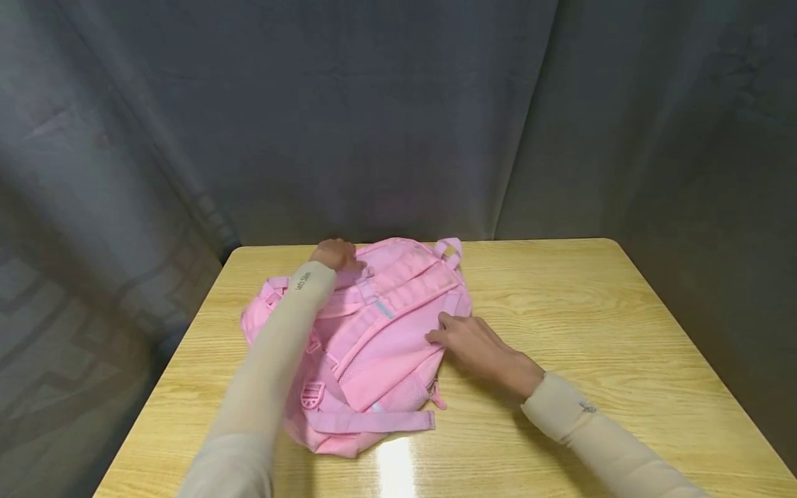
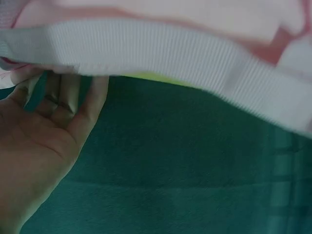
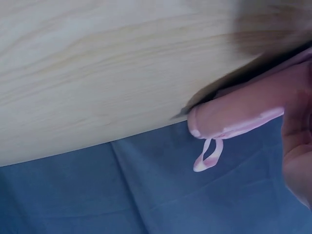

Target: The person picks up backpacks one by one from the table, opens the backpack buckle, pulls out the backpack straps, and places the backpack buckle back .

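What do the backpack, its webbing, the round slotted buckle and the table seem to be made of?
Backpack: likely synthetic fabric, matte, creasing softly, with mesh-like texture in places.
Webbing: woven, perhaps nylon or polyester; fine ribs show up close.
Buckle: probably plastic, given its stiff, molded-looking form.
Table: wood or wood-look laminate; grain shows, and the bright reflection suggests a glossy finish.

The pink backpack (image 1: 392, 346) lay straps-up and slanted on the table (image 1: 560, 297), its carry loop (image 1: 450, 243) toward one o'clock, a loose strap (image 1: 373, 422) pointing toward three.
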Demonstrator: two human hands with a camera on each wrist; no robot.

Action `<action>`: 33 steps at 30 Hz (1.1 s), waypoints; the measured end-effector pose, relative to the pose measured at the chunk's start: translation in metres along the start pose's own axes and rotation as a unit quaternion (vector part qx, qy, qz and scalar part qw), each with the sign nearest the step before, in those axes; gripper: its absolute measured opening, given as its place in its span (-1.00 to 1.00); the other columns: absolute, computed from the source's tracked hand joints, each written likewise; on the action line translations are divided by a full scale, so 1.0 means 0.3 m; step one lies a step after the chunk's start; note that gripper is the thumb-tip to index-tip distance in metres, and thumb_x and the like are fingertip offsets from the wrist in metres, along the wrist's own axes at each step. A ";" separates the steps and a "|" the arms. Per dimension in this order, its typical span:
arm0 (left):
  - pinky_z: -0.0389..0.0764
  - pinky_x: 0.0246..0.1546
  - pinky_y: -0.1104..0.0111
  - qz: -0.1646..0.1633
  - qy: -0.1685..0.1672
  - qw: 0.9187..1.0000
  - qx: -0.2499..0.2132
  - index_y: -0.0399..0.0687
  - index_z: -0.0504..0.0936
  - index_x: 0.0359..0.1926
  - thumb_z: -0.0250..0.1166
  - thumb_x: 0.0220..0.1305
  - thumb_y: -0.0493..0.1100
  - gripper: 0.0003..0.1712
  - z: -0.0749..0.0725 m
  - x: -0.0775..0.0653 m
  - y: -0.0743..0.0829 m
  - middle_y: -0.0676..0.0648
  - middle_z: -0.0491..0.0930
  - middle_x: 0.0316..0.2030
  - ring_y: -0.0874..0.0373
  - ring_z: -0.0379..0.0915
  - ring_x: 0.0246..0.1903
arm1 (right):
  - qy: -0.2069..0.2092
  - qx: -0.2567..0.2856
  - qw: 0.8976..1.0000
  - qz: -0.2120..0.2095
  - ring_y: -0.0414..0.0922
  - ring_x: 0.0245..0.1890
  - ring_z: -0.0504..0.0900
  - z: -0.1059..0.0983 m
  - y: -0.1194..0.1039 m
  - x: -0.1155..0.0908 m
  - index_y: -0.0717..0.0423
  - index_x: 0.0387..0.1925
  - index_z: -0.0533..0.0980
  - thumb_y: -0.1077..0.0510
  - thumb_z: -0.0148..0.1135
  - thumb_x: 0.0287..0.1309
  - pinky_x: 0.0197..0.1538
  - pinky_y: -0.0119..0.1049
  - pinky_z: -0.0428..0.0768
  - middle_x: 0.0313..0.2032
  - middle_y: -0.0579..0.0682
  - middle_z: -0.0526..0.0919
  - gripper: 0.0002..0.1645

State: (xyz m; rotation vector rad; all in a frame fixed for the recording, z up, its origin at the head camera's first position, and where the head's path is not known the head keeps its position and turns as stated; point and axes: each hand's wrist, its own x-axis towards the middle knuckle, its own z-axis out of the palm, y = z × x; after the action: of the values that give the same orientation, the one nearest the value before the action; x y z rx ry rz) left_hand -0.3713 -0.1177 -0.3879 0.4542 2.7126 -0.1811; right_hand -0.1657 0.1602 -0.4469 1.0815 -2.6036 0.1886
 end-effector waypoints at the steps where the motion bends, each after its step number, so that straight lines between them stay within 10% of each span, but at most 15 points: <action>1: 0.44 0.29 0.00 0.000 0.000 1.000 0.003 -0.08 0.49 0.32 -0.01 0.44 0.27 -0.31 -0.002 -0.003 0.002 -0.24 0.44 0.32 -0.17 0.36 0.30 | 0.002 -0.003 1.000 0.001 -0.28 -0.62 0.25 -0.002 0.008 -0.002 -0.16 -0.24 0.70 0.44 0.24 0.08 -0.65 -0.44 0.29 -0.47 -0.13 0.43 -0.57; 20: 0.51 0.17 -0.05 -0.005 -0.006 0.998 -0.070 -0.04 0.54 0.22 0.02 0.38 0.36 -0.31 0.039 -0.041 -0.001 -0.16 0.55 0.15 -0.09 0.48 0.10 | 0.002 0.002 0.997 0.074 -0.19 -0.62 0.36 -0.025 0.155 -0.049 -0.02 -0.34 0.67 0.42 0.28 0.12 -0.54 -0.29 0.51 -0.39 -0.01 0.49 -0.74; 33: 0.58 -0.10 0.08 0.044 0.023 0.997 -0.057 -0.13 0.63 -0.14 0.01 0.38 0.38 -0.34 0.091 -0.041 0.007 -0.14 0.59 -0.27 -0.04 0.51 -0.25 | -0.001 0.075 0.989 0.129 0.05 -0.20 0.68 -0.039 0.247 -0.084 0.23 -0.15 0.71 0.44 0.23 0.18 -0.11 -0.07 0.69 -0.18 0.12 0.63 -0.75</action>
State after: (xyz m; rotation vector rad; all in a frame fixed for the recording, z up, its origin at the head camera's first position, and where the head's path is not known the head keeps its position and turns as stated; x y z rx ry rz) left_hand -0.3504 -0.1244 -0.4084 0.5481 2.7245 0.0081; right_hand -0.1987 0.2322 -0.4445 0.7854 -2.7606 0.4480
